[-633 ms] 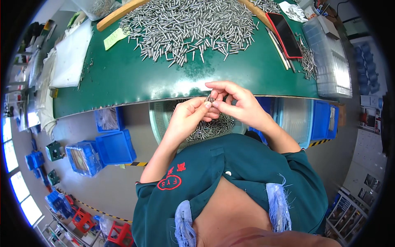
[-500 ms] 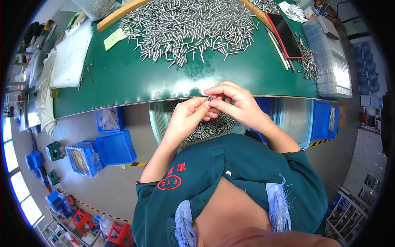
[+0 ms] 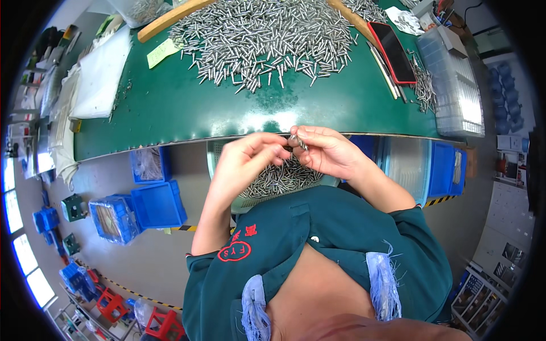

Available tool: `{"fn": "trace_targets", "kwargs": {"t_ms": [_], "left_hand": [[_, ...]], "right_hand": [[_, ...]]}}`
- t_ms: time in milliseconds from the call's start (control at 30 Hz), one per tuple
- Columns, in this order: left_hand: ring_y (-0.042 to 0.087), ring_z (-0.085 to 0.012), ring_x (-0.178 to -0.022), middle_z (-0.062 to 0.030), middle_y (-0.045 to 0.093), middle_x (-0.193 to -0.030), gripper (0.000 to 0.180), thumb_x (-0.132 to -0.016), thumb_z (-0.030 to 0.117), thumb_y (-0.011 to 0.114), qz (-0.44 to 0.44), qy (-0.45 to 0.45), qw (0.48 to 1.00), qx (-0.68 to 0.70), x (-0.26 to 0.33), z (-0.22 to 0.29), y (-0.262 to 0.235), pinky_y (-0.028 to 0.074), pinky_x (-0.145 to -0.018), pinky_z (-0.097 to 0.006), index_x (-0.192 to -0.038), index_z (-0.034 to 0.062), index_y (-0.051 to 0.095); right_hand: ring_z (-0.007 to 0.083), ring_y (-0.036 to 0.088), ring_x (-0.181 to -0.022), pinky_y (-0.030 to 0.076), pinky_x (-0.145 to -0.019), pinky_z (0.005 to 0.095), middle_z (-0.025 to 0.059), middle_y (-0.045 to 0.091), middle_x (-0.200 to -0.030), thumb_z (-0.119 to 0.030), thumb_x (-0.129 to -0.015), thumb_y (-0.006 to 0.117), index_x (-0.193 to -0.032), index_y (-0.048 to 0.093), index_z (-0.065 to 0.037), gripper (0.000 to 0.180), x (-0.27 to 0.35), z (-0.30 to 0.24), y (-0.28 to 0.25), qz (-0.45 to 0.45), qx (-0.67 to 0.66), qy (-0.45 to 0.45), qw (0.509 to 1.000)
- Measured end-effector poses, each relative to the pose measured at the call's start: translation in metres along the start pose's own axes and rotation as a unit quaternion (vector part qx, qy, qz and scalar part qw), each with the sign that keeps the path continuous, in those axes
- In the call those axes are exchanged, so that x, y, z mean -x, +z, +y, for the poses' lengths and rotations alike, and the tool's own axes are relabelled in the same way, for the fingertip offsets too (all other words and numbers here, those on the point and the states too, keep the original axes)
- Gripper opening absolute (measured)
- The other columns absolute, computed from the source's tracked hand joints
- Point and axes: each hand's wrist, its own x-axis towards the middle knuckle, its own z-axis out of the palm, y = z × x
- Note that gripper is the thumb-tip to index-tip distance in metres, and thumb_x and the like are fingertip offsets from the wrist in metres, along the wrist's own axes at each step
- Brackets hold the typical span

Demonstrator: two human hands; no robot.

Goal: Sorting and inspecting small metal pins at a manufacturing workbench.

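In front of my chest, below the table's front edge, my right hand point(image 3: 330, 152) pinches a few small silver metal pins point(image 3: 300, 142) between thumb and fingers; their exact number is unclear. My left hand point(image 3: 245, 162) is just to the left, its fingers loosely bent and the thumb apart from the index finger. Its fingertips come close to the pins, and whether they touch is hard to tell. Under both hands sits a pale green plastic basket point(image 3: 248, 203) holding many similar metal pins point(image 3: 281, 181). A large heap of such pins point(image 3: 267, 40) lies on the green table point(image 3: 170, 108).
Wooden bars point(image 3: 170, 20) flank the heap, with a yellow-green note point(image 3: 162, 53) beside it. At right are a red-edged phone point(image 3: 392, 52), pen-like sticks point(image 3: 385, 71), loose pins point(image 3: 422, 90) and clear plastic boxes point(image 3: 455, 79). Blue bins point(image 3: 159, 204) stand on the floor at left.
My hands have drawn apart: the left fingers have moved left and loosened from the pinch, while the right hand has turned and keeps the pins, which now show more fully.
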Motion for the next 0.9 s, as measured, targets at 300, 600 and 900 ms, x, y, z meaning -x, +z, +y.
{"fn": "trace_targets", "kwargs": {"t_ms": [300,600,900], "left_hand": [[0.056,-0.0238,-0.082,-0.0051,0.058,-0.089,0.030,-0.082,0.004,0.066,0.215,0.266,0.750,-0.565,-0.038,-0.001,-0.004,0.046,-0.072,-0.035,-0.109,0.0160,0.072],[0.055,-0.0250,-0.089,-0.0063,0.058,-0.096,0.030,-0.083,0.011,0.066,0.283,0.250,0.697,-0.609,-0.045,0.011,-0.034,0.042,-0.074,-0.039,-0.113,0.0164,0.067],[0.055,-0.0304,-0.109,-0.0141,0.058,-0.118,0.043,-0.088,0.008,0.062,0.484,0.194,0.621,-0.585,-0.020,0.022,-0.097,0.043,-0.094,-0.041,-0.129,0.0181,0.060]], "right_hand": [[0.0147,0.061,-0.086,0.049,-0.074,0.0270,0.0052,0.065,-0.091,-0.014,-0.091,0.067,-0.100,0.072,-0.003,0.015,0.004,-0.003,0.023,-0.011,0.576,-0.288,0.765],[0.0062,0.055,-0.074,0.043,-0.064,0.0215,0.0011,0.062,-0.089,-0.012,-0.090,0.068,-0.104,0.070,-0.004,0.016,-0.017,-0.031,-0.006,0.152,0.498,-0.406,0.751],[0.0136,0.060,-0.080,0.049,-0.070,0.0263,0.0048,0.064,-0.099,-0.010,-0.088,0.066,-0.107,0.066,-0.006,0.019,-0.018,-0.033,0.009,0.152,0.608,-0.381,0.679]]}}
